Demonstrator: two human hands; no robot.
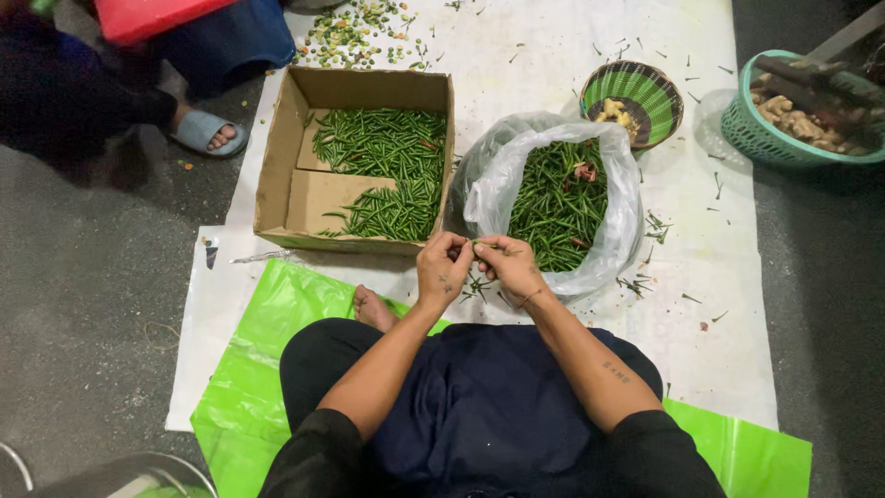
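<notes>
You sit on a green plastic sheet (249, 369) and your left hand (442, 269) and right hand (505, 263) meet just in front of the clear plastic bag (619, 217). Both sets of fingertips pinch one green chili (481, 244) between them. Left of the bag, the cardboard box (304, 198) holds two heaps of chilies, about half its floor covered. The bag remains well filled, so much is left. Loose stems (656, 226) lie right of the bag; behind it stands a woven green basket (645, 92).
</notes>
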